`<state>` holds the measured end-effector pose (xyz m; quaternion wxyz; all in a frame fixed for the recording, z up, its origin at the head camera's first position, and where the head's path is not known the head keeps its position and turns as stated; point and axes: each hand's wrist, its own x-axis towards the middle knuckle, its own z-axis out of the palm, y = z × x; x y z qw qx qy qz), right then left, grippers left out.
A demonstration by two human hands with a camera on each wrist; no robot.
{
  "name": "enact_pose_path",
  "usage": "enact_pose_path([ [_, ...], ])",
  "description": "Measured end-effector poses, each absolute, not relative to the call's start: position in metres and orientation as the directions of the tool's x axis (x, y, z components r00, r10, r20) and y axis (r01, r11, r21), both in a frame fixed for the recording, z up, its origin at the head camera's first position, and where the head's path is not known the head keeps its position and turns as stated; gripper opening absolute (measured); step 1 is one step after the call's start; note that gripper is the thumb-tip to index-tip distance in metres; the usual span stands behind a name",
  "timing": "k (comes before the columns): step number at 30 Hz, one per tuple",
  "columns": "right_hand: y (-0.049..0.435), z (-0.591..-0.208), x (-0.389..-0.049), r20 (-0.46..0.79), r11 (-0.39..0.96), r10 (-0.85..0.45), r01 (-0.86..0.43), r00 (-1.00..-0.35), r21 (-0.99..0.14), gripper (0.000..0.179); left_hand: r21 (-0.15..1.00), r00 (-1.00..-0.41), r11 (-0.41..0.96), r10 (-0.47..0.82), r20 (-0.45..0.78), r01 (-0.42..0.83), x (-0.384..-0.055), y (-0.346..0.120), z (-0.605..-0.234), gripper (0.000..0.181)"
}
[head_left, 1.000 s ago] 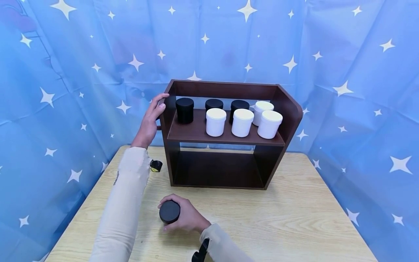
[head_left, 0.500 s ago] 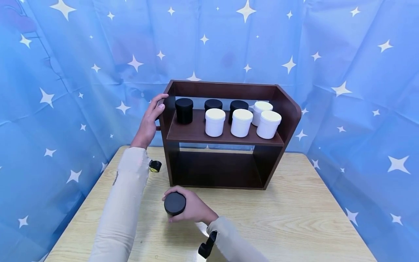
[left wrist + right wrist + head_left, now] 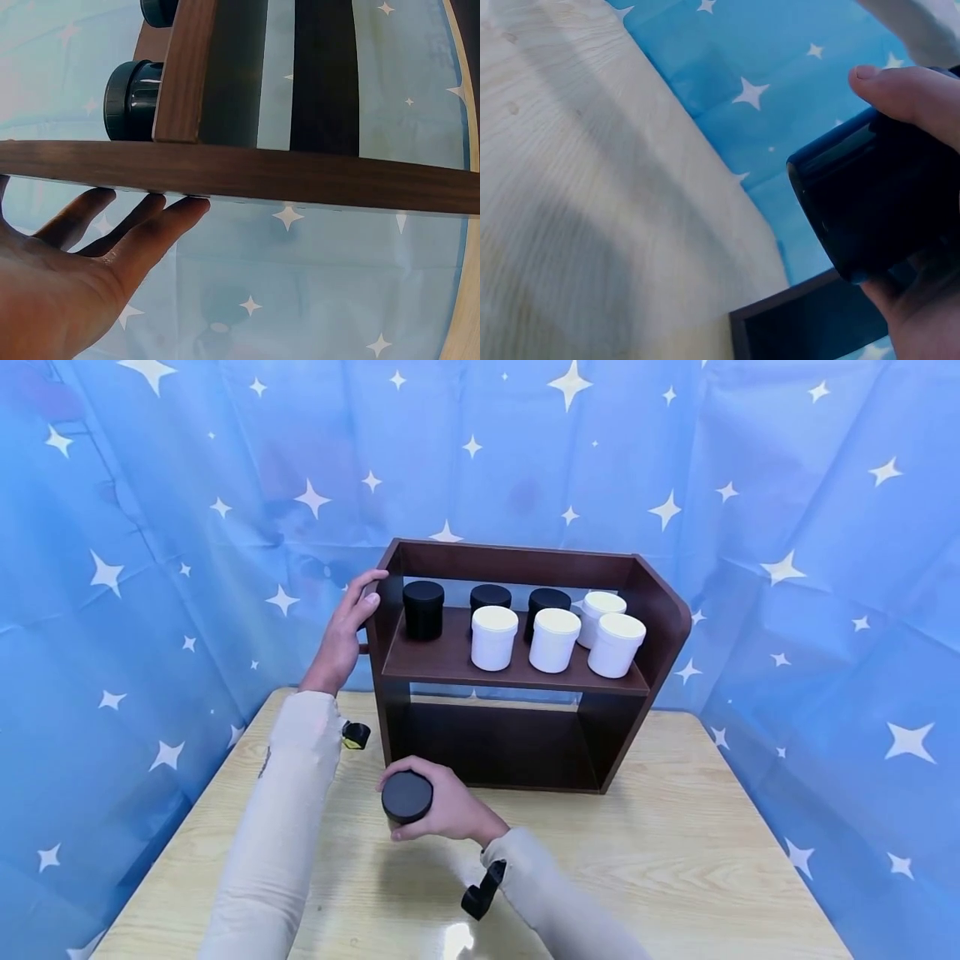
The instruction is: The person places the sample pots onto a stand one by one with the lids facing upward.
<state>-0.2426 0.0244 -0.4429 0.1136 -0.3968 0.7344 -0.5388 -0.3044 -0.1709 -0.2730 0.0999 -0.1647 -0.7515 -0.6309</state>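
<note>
My right hand grips a black lidded jar from its side, thumb and fingers wrapped round it. It is held up over the table just in front of the dark brown shelf; its smooth body shows in the right wrist view. My left hand rests against the shelf's left side panel. Seen from the left wrist, its extended fingers press the panel's outer face. On the upper board stand several white jars and three black jars, two of them partly hidden behind white ones.
The shelf stands on a light wooden table, its lower compartment facing me. A blue curtain with white stars hangs behind and on both sides. Black camera mounts are strapped to the wrists.
My right hand has carried the black jar up and forward, slightly to the right, toward the shelf's lower left front. The left hand has stayed on the side panel.
</note>
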Motion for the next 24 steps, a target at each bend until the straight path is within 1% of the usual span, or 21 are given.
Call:
enact_pose_path([
  [10, 0.034, -0.419, -0.255, 0.269, 0.06, -0.705, -0.432, -0.657, -0.9, 0.071, 0.914, -0.925, 0.151, 0.115, 0.362, 0.377, -0.306, -0.169, -0.274, 0.044],
  [15, 0.038, -0.403, -0.259, 0.257, 0.052, -0.683, -0.396, -0.683, -0.917, 0.069, 0.91, -0.922, 0.157, 0.115, 0.37, 0.385, -0.306, -0.169, -0.274, 0.044],
  [24, 0.041, -0.374, -0.265, 0.247, 0.06, -0.641, -0.369, -0.726, -0.928, 0.066, 0.912, -0.921, 0.138, 0.124, 0.371, 0.386, -0.306, -0.171, -0.273, 0.045],
])
